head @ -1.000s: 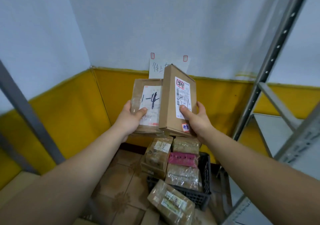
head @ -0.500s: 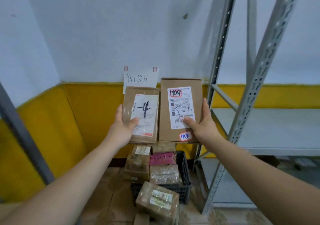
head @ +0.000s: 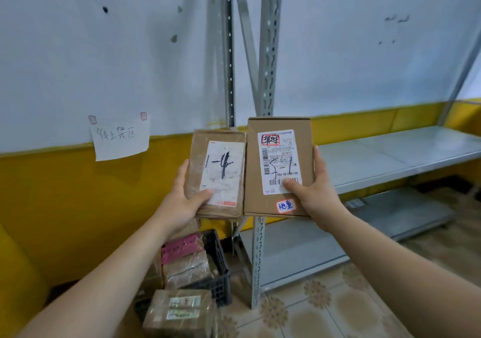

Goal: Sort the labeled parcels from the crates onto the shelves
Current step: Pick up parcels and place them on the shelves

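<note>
My left hand (head: 179, 202) grips a flat brown parcel (head: 217, 173) wrapped in clear tape, its white label marked with handwritten black strokes. Beside it my right hand (head: 311, 194) holds a larger cardboard box (head: 279, 165) upright, thumb on its white barcode label; a small sticker sits near the bottom edge. Both parcels are raised side by side, labels facing me, in front of a grey metal shelf post (head: 269, 51). Below, a black crate (head: 218, 264) on the floor holds several taped parcels, one pink (head: 181, 247).
Grey metal shelves (head: 390, 155) stretch to the right, with a lower shelf (head: 299, 254) near the tiled floor. A handwritten paper note (head: 119, 137) is taped to the white and yellow wall. Another taped parcel (head: 179, 311) lies in front of the crate.
The view has swung to the right, bringing the shelves into sight. Both hands carry the parcels along with it; the box now faces me squarely.
</note>
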The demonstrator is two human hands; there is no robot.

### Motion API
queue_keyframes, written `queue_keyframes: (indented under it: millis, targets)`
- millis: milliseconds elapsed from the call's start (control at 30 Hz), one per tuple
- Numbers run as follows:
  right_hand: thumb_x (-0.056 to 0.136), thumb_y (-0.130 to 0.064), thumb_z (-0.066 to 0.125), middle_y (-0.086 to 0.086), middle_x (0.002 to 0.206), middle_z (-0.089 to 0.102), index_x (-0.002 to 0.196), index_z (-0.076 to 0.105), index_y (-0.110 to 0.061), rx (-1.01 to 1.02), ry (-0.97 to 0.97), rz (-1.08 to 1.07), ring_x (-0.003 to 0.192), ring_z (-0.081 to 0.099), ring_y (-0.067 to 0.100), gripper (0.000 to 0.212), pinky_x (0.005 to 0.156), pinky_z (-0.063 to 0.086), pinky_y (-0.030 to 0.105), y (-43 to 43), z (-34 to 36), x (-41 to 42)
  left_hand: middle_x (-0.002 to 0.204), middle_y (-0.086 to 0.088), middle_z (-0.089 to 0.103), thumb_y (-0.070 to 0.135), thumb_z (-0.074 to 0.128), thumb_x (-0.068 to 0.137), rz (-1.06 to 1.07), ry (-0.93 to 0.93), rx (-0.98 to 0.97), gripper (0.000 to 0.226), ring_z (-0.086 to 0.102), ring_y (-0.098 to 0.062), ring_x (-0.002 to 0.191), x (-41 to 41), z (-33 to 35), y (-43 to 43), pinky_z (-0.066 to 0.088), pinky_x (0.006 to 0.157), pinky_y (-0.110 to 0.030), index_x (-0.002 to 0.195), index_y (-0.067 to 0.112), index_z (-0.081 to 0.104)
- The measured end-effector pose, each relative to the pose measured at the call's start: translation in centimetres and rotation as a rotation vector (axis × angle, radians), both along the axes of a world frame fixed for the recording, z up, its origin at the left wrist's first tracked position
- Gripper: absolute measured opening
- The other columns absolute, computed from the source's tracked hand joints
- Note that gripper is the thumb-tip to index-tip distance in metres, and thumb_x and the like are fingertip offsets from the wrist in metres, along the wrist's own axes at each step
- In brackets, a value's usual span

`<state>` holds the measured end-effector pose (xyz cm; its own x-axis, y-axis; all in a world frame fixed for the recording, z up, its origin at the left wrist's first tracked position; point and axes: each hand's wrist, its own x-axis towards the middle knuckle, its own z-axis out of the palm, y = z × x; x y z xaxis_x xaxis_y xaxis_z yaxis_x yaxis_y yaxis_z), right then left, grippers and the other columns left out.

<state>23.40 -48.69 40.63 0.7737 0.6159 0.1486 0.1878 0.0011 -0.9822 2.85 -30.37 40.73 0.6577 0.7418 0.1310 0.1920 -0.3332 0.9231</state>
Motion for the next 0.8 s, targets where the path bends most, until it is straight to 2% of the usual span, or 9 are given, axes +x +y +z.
queue_keyframes:
  millis: [67,100,200,367,500,733,800]
  targets:
    - [0.089,-0.005,0.069,-0.018,0.113,0.059,0.155,0.008,-0.043,0.003,-0.008,-0.071,0.092,0.067,0.008,0.098,0.065,0.060,0.032,-3.9,0.2,3.0,0.139,0.012,0.042,0.024,0.064,0.092,-0.084,-0.041,-0.014,0.087,0.050,-0.011,0.117,4.0,-0.1,-2.7,0.040,0.101,-0.031,0.153,0.040,0.005]
    - [0.089,-0.005,0.070,-0.016,0.116,0.060,0.155,0.009,-0.042,0.006,-0.017,-0.103,0.096,0.067,0.008,0.097,0.071,0.060,0.035,-6.1,0.4,4.5,0.140,0.013,0.043,0.023,0.065,0.091,-0.122,-0.065,-0.042,0.087,0.052,-0.012,0.119,6.1,-0.4,-4.1,0.040,0.105,-0.035,0.152,0.041,0.006]
    - [0.088,-0.007,0.071,-0.015,0.117,0.061,0.155,0.011,-0.042,-0.003,-0.036,-0.188,0.102,0.067,0.014,0.096,0.083,0.060,0.042,-12.7,0.6,9.3,0.142,0.006,0.049,0.014,0.067,0.089,-0.201,-0.144,-0.109,0.090,0.057,-0.013,0.118,13.0,-1.3,-8.9,0.045,0.104,-0.042,0.151,0.045,0.010]
    - [0.086,-0.011,0.074,-0.015,0.118,0.061,0.154,0.014,-0.045,-0.027,-0.042,-0.296,0.103,0.067,0.017,0.097,0.086,0.058,0.050,-21.9,0.1,16.9,0.141,0.006,0.048,0.014,0.065,0.091,-0.300,-0.160,-0.145,0.086,0.059,-0.022,0.116,23.0,-2.5,-16.5,0.047,0.101,-0.049,0.150,0.046,0.012]
    - [0.084,-0.013,0.077,-0.013,0.125,0.060,0.153,0.016,-0.044,-0.037,-0.045,-0.375,0.108,0.066,0.017,0.097,0.091,0.056,0.052,-26.5,-0.7,21.0,0.141,0.008,0.049,0.013,0.065,0.090,-0.328,-0.157,-0.136,0.085,0.059,-0.021,0.117,28.7,-3.3,-20.1,0.045,0.102,-0.053,0.151,0.044,0.014]
    - [0.085,-0.016,0.077,-0.020,0.115,0.055,0.154,0.011,-0.043,-0.095,-0.036,-0.471,0.106,0.064,0.014,0.099,0.093,0.055,0.047,-28.8,-2.5,27.9,0.137,0.008,0.051,0.010,0.066,0.090,-0.380,-0.116,-0.130,0.083,0.059,-0.018,0.116,37.6,-4.2,-21.8,0.045,0.104,-0.048,0.151,0.040,0.018]
    - [0.086,-0.016,0.076,-0.019,0.112,0.054,0.155,0.010,-0.041,-0.126,-0.028,-0.476,0.098,0.066,0.011,0.099,0.082,0.059,0.039,-28.4,-2.8,30.3,0.138,0.009,0.051,0.018,0.071,0.085,-0.394,-0.100,-0.125,0.086,0.059,-0.018,0.116,40.4,-4.7,-21.3,0.045,0.103,-0.049,0.149,0.043,0.020]
